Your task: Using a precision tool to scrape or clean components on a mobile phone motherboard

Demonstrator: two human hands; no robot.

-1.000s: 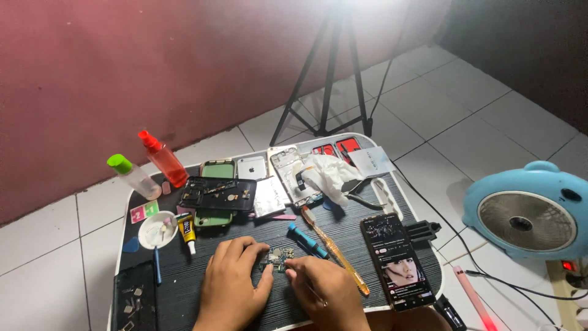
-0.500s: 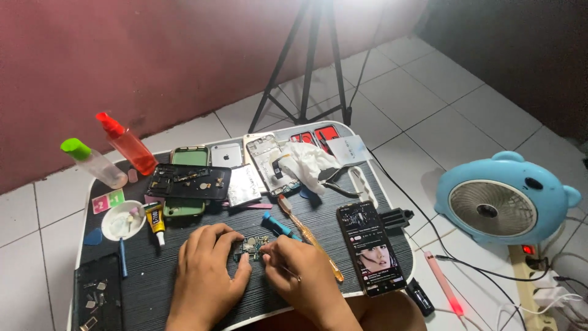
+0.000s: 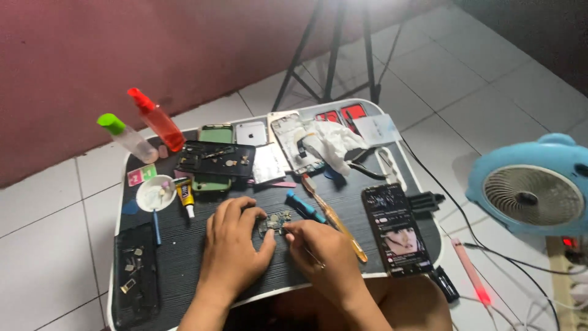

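Observation:
My left hand lies on the black table, its fingers closed round the left side of a small phone circuit board. From the right, my right hand pinches the same board with curled fingers. A blue-handled tool and a long amber-handled tool lie just right of the board.
A lit phone lies at the table's right. Behind are an opened phone frame, phone backs, a white cloth, two spray bottles, a glue tube and a small white dish. A blue fan sits on the floor at right, a tripod behind.
The view has shifted and the table now sits a little to the right in the frame. Both hands stay on the circuit board with only slight finger movement.

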